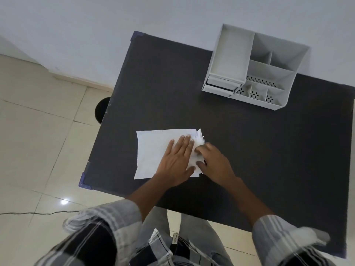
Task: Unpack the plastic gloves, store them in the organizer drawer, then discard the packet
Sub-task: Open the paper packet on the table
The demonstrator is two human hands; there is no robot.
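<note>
On the near left of the dark table [249, 150] the white glove packet [153, 148] lay flat under the spread left hand [175, 160], the right hand [213, 160] pinched crumpled plastic at its right end, and the far-right organizer [255, 66] held no gloves, so unpacking seemed barely begun.
</note>
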